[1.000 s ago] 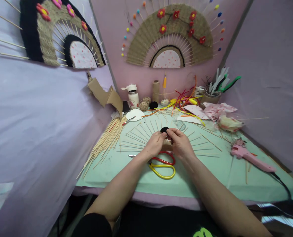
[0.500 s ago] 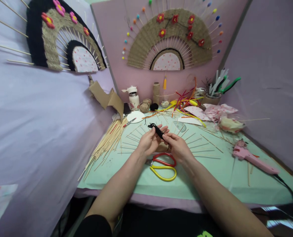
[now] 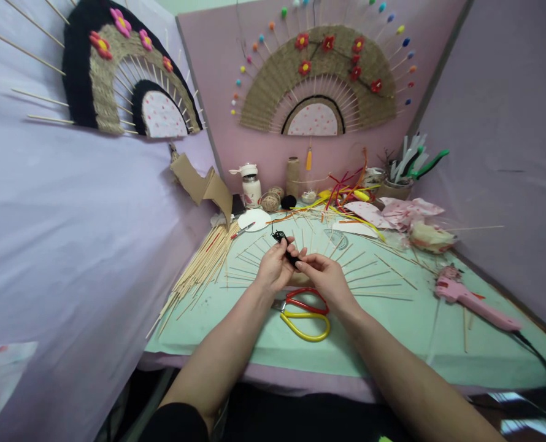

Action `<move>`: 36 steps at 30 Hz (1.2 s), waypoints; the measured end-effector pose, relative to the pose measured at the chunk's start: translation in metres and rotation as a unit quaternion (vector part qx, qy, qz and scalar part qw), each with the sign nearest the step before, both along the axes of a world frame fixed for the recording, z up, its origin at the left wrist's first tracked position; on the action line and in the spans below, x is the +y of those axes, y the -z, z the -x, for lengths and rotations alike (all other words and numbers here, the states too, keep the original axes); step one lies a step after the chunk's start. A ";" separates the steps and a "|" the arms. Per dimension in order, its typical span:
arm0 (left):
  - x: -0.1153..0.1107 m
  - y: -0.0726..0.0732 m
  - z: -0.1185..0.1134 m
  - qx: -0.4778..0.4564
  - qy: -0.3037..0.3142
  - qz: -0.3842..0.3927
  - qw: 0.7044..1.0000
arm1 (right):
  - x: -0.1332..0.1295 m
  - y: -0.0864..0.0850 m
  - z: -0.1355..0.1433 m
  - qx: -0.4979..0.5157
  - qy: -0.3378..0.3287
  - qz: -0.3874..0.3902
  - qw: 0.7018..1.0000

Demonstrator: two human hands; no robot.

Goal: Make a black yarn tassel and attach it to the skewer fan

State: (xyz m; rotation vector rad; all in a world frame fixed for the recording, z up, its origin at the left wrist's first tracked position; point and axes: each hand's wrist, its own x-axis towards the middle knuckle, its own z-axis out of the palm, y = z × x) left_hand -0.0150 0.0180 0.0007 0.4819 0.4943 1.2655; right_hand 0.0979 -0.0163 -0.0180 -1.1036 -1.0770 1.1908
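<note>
A small bundle of black yarn (image 3: 280, 237) lies across the fingers of my left hand (image 3: 274, 265), which are closed around it with the thumb on top. My right hand (image 3: 324, 274) pinches the lower end of the same bundle with thumb and forefinger. Both hands are over the middle of the table, above thin sticks (image 3: 369, 268) laid out in a fan. Just below them, scissors (image 3: 306, 314) with one red and one yellow handle rest on the cloth. A strand seems to run back from the bundle toward a black yarn ball (image 3: 288, 201).
A heap of bamboo sticks (image 3: 197, 270) lies on the left. On the right is a pink glue gun (image 3: 478, 301) with its cord. Twine balls (image 3: 271, 200), a bottle (image 3: 251, 187), a protractor (image 3: 336, 239) and pipe cleaners (image 3: 342, 190) stand or lie behind. Woven fans (image 3: 321, 77) hang on the wall.
My left fingers have curled in around the black yarn bundle, where they were more stretched out. My right hand has shifted slightly left and down along it. The view has tilted a little.
</note>
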 end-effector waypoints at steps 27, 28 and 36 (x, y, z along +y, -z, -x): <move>-0.023 0.003 -0.011 0.450 -0.015 -0.245 0.858 | 0.007 -0.015 -0.026 0.041 0.028 -0.055 0.997; -0.022 0.003 -0.011 0.408 0.013 -0.222 0.885 | 0.007 -0.016 -0.028 0.040 0.018 -0.057 0.997; -0.015 -0.002 -0.005 0.213 0.169 -0.093 0.958 | 0.009 -0.017 -0.033 0.041 -0.021 -0.053 0.998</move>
